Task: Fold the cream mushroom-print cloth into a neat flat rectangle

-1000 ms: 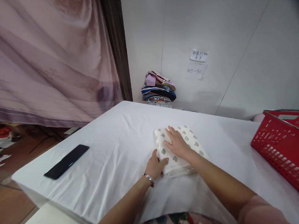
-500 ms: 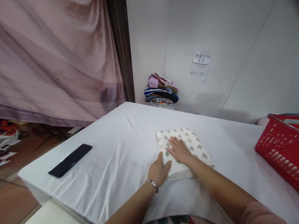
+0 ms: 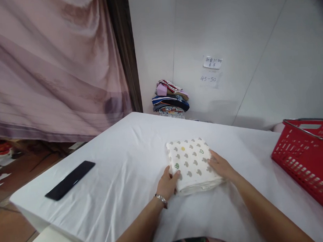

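A folded white cloth (image 3: 193, 165) printed with small grey mushroom shapes, a few of them green or yellow, lies on the white-covered table (image 3: 120, 168). My left hand (image 3: 167, 182), with a bracelet at the wrist, holds the cloth's left edge, thumb on top and the fingers partly hidden at the side. At the right edge, my right hand (image 3: 221, 164) grips the cloth too, its thumb over the print. The cloth's layered front fold faces me.
A black flat object (image 3: 70, 180) lies on the table's left part. To the right stands a red plastic basket (image 3: 310, 162) with a metal handle. Behind the table rises a stack of folded fabrics (image 3: 171, 98) against the wall. A pink curtain (image 3: 50, 69) hangs at left.
My right hand has slid from the top of the cloth to its right edge, uncovering the print. My left hand stays at the left edge. The view has shifted slightly.
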Motion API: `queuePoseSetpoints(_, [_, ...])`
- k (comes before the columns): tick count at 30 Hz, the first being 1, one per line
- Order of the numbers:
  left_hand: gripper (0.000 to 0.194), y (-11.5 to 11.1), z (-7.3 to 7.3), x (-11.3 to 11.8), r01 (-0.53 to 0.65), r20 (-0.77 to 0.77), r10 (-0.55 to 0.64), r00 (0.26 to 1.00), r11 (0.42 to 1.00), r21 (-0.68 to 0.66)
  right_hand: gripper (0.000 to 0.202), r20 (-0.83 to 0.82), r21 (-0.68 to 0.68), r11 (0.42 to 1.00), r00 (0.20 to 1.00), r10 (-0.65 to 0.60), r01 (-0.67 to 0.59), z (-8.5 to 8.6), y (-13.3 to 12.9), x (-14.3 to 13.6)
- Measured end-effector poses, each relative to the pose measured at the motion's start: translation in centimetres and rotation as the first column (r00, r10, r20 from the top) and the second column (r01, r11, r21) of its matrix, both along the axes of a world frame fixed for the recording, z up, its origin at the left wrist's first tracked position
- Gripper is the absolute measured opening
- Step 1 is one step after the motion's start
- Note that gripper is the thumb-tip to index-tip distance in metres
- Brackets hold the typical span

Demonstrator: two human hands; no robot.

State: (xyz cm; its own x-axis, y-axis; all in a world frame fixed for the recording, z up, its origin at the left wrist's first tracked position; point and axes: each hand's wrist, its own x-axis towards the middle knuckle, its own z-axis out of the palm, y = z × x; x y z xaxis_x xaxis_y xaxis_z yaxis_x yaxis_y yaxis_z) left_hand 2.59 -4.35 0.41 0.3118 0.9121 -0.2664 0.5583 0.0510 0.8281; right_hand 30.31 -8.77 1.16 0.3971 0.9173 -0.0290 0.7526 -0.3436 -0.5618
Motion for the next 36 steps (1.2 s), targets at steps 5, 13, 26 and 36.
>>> queuePoseSetpoints(5, [0.061, 0.2, -0.6, 0.5, -0.025, 0.096, 0.024, 0.995, 1.0, 0.01, 0.067, -0.227, 0.037, 0.991, 0.967, -0.115, 0.127, -0.5, -0.9, -0.1])
queuePoseSetpoints(13, [0.044, 4.6, 0.8, -3.5, -0.198, 0.164, 0.186, 0.969, 0.979, 0.058, 0.076, -0.294, 0.132, 0.989, 0.95, 0.109, -0.073, -0.9, -3.3, -4.6])
queuePoseSetpoints(26, [0.034, 3.1, 1.9, -4.2, -0.092, -0.134, 0.115, 0.984, 0.982, 0.162, 0.051, 0.459, 0.077, 0.85, 0.776, 0.433, -0.52, -0.8, -3.8, -9.6])
queuePoseSetpoints(36, [0.033, 4.5, 0.0, -5.2, -0.048, 0.01, 0.047, 0.999, 0.982, 0.18, 0.039, 0.459, 0.191, 0.807, 0.778, 0.429, -0.558, -0.9, -4.9, -8.6])
